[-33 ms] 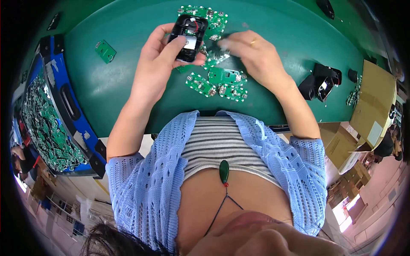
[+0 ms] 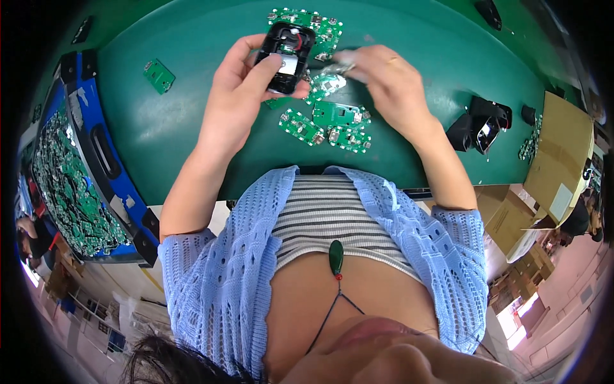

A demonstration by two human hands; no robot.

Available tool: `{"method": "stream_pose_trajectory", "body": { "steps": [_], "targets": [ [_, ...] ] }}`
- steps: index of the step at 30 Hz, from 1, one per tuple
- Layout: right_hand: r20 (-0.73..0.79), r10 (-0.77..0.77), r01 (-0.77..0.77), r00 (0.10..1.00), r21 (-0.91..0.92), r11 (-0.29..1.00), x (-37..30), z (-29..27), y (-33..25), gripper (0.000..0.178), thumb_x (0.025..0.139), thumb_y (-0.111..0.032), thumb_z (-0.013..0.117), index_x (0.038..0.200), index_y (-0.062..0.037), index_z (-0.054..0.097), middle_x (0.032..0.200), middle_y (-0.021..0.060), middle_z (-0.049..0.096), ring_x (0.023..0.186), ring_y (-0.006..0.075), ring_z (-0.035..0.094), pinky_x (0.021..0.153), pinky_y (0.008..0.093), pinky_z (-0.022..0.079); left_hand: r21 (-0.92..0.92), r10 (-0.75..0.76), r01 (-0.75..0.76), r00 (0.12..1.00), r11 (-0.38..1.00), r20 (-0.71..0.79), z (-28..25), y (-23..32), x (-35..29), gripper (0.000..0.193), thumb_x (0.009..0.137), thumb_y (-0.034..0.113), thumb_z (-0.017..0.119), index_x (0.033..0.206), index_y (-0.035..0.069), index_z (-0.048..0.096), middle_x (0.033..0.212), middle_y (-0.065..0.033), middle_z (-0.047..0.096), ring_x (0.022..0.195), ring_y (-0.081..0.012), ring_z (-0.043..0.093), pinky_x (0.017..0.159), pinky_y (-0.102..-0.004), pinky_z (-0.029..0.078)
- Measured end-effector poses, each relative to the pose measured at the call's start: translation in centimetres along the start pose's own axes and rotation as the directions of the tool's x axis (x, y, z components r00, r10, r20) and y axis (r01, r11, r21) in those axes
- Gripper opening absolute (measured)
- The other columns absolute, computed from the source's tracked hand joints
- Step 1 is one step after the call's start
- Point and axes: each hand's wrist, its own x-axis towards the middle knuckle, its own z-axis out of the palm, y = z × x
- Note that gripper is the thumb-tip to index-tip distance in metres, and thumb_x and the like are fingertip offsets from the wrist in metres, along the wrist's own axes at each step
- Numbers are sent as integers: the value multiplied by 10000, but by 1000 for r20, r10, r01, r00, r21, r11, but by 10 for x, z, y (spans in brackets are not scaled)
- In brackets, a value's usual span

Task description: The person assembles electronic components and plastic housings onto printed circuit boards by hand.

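Observation:
My left hand (image 2: 236,86) grips an open black plastic device housing (image 2: 291,48), its thumb across the front and its fingers behind. Inside the housing are a red wire and a silver-white block. To the right, my right hand (image 2: 398,83) hovers over the loose boards, its fingertips pinched and blurred around something small and greyish. A ring is on one finger. Below the hands lie green circuit boards: one wide board (image 2: 341,115), one tilted board (image 2: 300,127) and one smaller board (image 2: 350,138). More green boards (image 2: 327,33) lie behind the housing.
A lone green board (image 2: 159,77) lies on the green table (image 2: 192,128) at left. A blue-and-black crate (image 2: 105,153) full of boards stands at the left edge. Black housing parts (image 2: 481,123) lie at right, near a cardboard box (image 2: 563,150).
My right hand has shifted slightly, its fingers rising from the boards, and a greyish blur shows at its fingertips. The housing in my left hand has moved very slightly to the right.

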Motion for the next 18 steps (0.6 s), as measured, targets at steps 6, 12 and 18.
{"method": "stream_pose_trajectory", "body": {
  "steps": [6, 12, 18],
  "targets": [
    [-186, 125, -79, 975, 237, 968, 5, -14, -35, 270, 846, 31, 572, 1113, 34, 532, 938, 68, 621, 721, 109, 538, 684, 217, 447, 27, 33, -33, 999, 999, 11, 11, -1, 0, 267, 909, 57, 486, 1156, -33, 443, 931, -118, 615, 732, -200, 658, 660, -288, 545],
    [-106, 399, -206, 911, 721, 662, 14, -13, -57, 312, 838, 1, 611, 1105, 4, 450, 835, 64, 590, 728, 93, 541, 638, 212, 434, 145, 165, -165, 986, 975, 18, 16, -7, 0, 250, 903, 47, 496, 1139, -30, 467, 937, -95, 628, 789, -124, 624, 713, -239, 499],
    [-59, 424, -260, 904, 711, 653, 12, -12, -51, 313, 833, -4, 617, 1096, 0, 449, 825, 62, 587, 717, 89, 535, 622, 213, 425, 197, 193, -192, 981, 961, 15, 17, -6, -2, 252, 905, 53, 504, 1143, -23, 474, 957, -81, 632, 832, -111, 603, 745, -246, 475]
  ]
}}
